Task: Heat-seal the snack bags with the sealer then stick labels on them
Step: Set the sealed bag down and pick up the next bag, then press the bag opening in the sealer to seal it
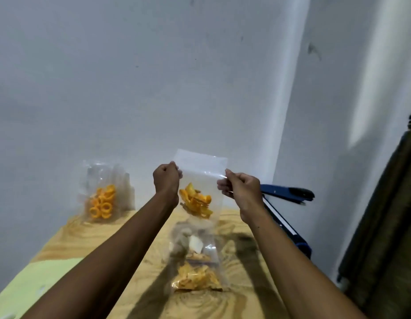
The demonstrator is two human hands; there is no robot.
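I hold a clear snack bag (200, 180) with orange chips in its bottom up in the air above the table. My left hand (166, 180) pinches its left edge near the top, and my right hand (238, 187) pinches its right edge. The blue heat sealer (285, 203) stands just behind my right hand at the table's right side, its arm raised. Two more filled bags lie on the table below: one with pale pieces (193, 244) and one with yellow chips (196, 278). A bag of orange rings (103, 199) leans against the wall at the far left.
The wooden table (84, 238) runs up to a white wall. A light green sheet (38, 279) lies on its near left part. A dark curtain (388, 226) hangs at the right edge of view.
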